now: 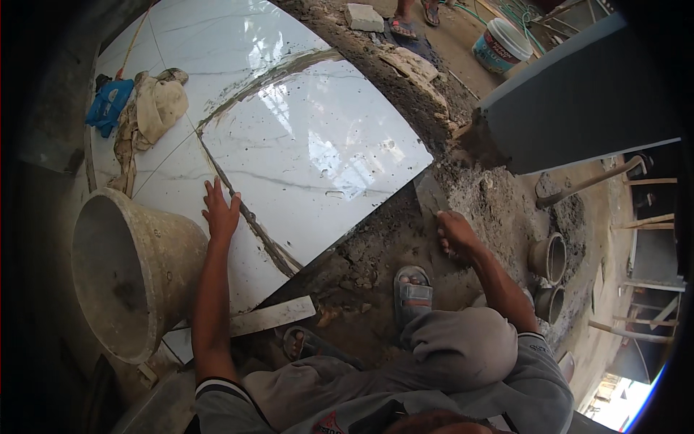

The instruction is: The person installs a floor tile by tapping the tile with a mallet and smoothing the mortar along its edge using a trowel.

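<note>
My left hand (221,211) rests with its fingers spread on the white veined floor tiles, beside a mortar-smeared joint. On the right of that joint lies a large glossy tile (289,166) with grey crumbs and wet streaks on it. My right hand (457,235) is closed around a trowel; its flat grey blade (431,194) points away from me, just off the tile's right corner, above rough mortar. The trowel's handle is hidden in my fist.
A large mortar-crusted bucket (137,267) lies tipped left of my forearm. Beyond it are a dirty cloth (159,108) and a blue packet (110,105). A tile strip (275,316) lies near my feet. At right are a mortar heap (491,199), a dark panel (578,101) and a paint bucket (501,45). Another person's feet (403,27) stand beyond.
</note>
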The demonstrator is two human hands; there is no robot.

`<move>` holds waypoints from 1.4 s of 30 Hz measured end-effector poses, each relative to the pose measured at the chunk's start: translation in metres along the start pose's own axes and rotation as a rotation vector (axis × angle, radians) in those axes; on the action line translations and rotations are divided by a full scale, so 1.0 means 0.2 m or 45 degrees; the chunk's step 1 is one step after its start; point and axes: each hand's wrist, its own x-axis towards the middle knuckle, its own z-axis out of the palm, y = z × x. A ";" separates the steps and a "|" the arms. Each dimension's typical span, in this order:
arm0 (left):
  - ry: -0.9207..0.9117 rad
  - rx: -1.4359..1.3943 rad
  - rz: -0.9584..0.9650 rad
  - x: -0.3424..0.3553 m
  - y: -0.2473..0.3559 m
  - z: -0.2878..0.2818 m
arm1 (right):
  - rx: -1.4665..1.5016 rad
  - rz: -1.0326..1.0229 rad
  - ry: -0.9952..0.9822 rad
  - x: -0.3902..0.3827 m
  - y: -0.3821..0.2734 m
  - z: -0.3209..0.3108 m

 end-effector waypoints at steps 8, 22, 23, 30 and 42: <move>0.083 -0.085 0.143 0.01 -0.10 0.02 | -0.153 0.030 -0.213 0.04 0.06 0.00; 0.023 0.023 0.100 -0.01 -0.07 -0.02 | -0.167 -0.013 -0.171 -0.03 0.08 -0.02; 0.023 0.018 0.108 -0.01 -0.04 -0.01 | 0.013 -0.083 0.024 0.02 0.07 -0.08; 0.039 -0.025 0.112 -0.03 -0.10 0.02 | 0.126 -0.126 -0.021 0.07 0.05 0.10; 0.044 -0.013 0.077 0.01 -0.04 0.00 | -0.113 -0.020 -0.227 -0.04 0.02 0.09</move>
